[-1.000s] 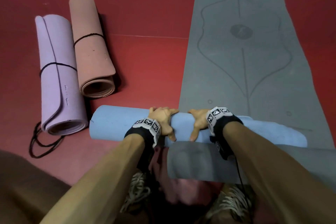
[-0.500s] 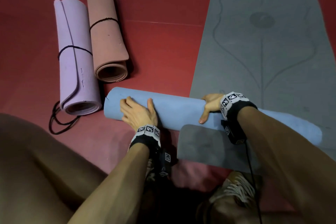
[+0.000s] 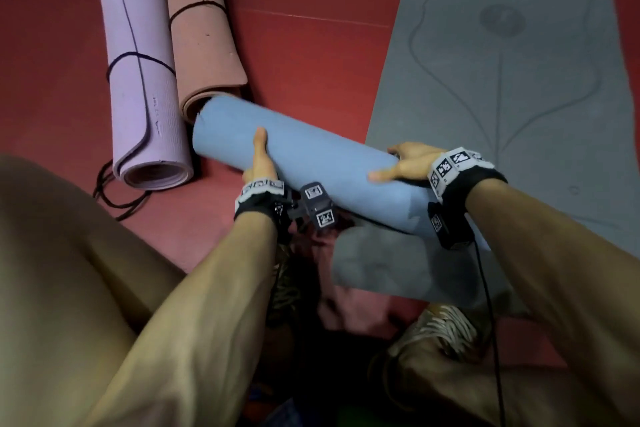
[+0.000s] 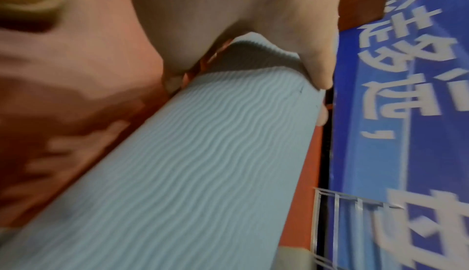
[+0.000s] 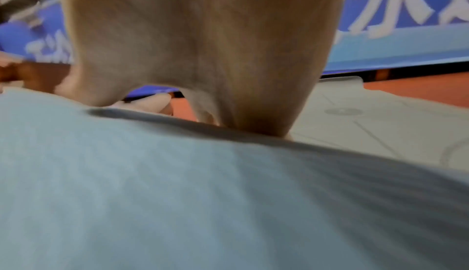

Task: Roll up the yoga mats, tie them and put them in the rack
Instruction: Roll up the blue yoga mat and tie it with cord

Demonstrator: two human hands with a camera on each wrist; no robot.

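Hands wrap the blue rolled mat [image 3: 311, 163]: left hand [image 3: 260, 163] grips near its far end, right hand [image 3: 408, 165] curls over the middle. Lilac roll [image 3: 138, 80] and pink roll [image 3: 204, 38] lie tied beside it.

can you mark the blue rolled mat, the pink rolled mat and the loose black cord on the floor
blue rolled mat [image 3: 311, 163]: head view, middle of its top surface between the hands.
pink rolled mat [image 3: 204, 45]: head view, its upper side below the tie.
loose black cord [image 3: 117, 199]: head view, the loops by the lilac roll's near end.

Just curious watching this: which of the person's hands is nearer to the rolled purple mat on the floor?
Left. The left hand grips the blue roll near the purple mat; the right hand holds it farther along.
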